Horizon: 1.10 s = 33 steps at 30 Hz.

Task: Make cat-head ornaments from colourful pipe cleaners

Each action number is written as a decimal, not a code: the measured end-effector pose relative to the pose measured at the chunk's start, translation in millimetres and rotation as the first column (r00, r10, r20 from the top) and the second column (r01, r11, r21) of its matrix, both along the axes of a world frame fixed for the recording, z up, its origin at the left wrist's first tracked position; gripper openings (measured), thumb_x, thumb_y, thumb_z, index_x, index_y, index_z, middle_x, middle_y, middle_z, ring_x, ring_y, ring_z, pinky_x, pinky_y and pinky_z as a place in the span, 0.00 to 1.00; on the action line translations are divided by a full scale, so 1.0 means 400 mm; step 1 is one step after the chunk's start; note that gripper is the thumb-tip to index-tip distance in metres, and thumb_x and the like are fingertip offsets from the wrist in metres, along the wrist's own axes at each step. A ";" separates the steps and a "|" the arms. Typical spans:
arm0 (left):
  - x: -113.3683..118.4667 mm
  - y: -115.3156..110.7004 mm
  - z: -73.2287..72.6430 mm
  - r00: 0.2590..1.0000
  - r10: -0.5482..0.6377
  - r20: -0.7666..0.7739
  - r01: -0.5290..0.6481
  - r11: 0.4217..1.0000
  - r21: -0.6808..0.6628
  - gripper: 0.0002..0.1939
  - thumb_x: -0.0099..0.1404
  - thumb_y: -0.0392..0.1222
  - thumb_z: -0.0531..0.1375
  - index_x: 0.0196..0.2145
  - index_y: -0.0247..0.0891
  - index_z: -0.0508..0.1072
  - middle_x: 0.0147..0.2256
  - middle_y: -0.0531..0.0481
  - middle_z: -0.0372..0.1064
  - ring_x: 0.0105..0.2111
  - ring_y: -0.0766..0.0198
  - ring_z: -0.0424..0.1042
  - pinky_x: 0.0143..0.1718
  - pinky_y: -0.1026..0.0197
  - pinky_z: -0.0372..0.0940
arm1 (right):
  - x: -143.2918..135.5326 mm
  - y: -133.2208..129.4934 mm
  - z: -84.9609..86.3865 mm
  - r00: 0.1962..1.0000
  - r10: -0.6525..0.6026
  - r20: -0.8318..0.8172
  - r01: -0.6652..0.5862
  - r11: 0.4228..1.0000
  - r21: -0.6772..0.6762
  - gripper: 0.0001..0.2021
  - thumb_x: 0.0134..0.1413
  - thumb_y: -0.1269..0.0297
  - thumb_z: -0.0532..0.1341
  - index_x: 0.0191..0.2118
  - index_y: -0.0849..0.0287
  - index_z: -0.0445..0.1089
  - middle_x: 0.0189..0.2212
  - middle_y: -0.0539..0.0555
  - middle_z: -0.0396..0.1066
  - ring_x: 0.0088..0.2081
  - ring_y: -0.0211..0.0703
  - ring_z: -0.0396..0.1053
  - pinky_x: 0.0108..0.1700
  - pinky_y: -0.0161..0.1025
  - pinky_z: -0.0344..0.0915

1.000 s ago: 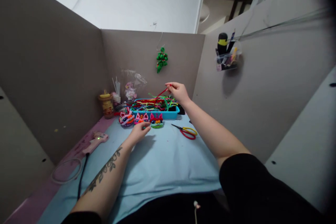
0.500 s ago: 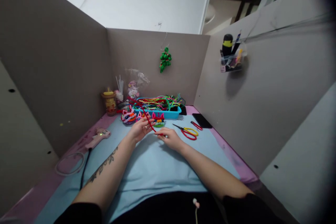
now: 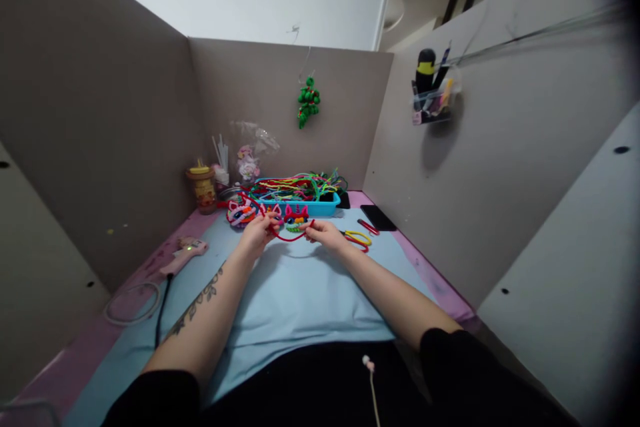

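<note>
A red pipe cleaner [image 3: 290, 239] sags in a shallow curve between my two hands, above the blue cloth. My left hand [image 3: 257, 232] pinches it on one side, with a length of red running up past the fingers toward the tray. The other end is pinched in my right hand [image 3: 324, 235], its tip poking up above the fingers. Just behind the hands sit several colourful fuzzy animal faces: a lilac and orange one [image 3: 241, 213] at the left and a red one with pink ears [image 3: 297, 215] near the right fingertips.
A blue tray [image 3: 320, 207] of pipe cleaners stands at the back. Scissors [image 3: 359, 238], red-handled snips [image 3: 370, 227] and a black phone [image 3: 379, 217] lie at right. A pink glue gun [image 3: 186, 257] with its cord is at left, near a lidded cup [image 3: 204, 192]. Grey panels enclose the table.
My left hand has gone from spread fingers to a pinch on the red pipe cleaner. The strand, earlier slanting up straight, now bows between the hands. The view has shifted slightly.
</note>
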<state>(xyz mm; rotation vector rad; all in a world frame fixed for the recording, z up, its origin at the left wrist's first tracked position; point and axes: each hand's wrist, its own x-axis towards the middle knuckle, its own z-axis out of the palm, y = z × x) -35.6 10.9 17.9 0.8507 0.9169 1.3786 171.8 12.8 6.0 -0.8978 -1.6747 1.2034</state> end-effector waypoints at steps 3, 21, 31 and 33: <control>-0.001 -0.002 -0.004 0.997 -0.050 -0.053 0.050 0.999 0.008 0.10 0.60 0.32 0.54 0.39 0.31 0.69 0.28 0.48 0.68 0.24 0.70 0.67 0.28 0.65 0.64 | -0.022 0.033 0.031 0.998 -0.056 -0.011 0.055 0.996 -0.069 0.16 0.40 0.53 0.64 0.32 0.61 0.73 0.25 0.50 0.70 0.24 0.32 0.61 0.23 0.29 0.54; -0.017 0.013 0.005 0.999 -0.001 0.035 0.001 1.000 0.009 0.10 0.62 0.36 0.56 0.42 0.32 0.69 0.28 0.49 0.70 0.24 0.70 0.68 0.26 0.67 0.63 | 0.009 0.074 -0.061 0.931 -0.231 -0.281 0.145 0.944 -0.296 0.14 0.34 0.59 0.66 0.31 0.61 0.71 0.19 0.47 0.65 0.18 0.29 0.56 0.20 0.29 0.55; 0.010 0.000 -0.018 0.884 -0.028 -0.467 0.051 0.998 0.038 0.14 0.50 0.46 0.62 0.29 0.36 0.62 0.30 0.47 0.74 0.23 0.69 0.71 0.18 0.72 0.50 | 0.000 0.077 -0.083 0.955 -0.275 -0.110 0.276 0.961 -0.006 0.17 0.36 0.59 0.64 0.35 0.61 0.70 0.20 0.47 0.66 0.21 0.33 0.60 0.25 0.32 0.60; 0.011 0.001 -0.023 0.853 -0.025 -0.521 0.070 0.995 0.067 0.15 0.49 0.47 0.62 0.28 0.36 0.62 0.30 0.48 0.74 0.23 0.68 0.71 0.19 0.72 0.51 | -0.005 0.071 -0.084 0.954 -0.296 -0.040 0.299 0.946 0.125 0.13 0.39 0.59 0.63 0.33 0.61 0.70 0.22 0.48 0.68 0.24 0.35 0.63 0.29 0.33 0.61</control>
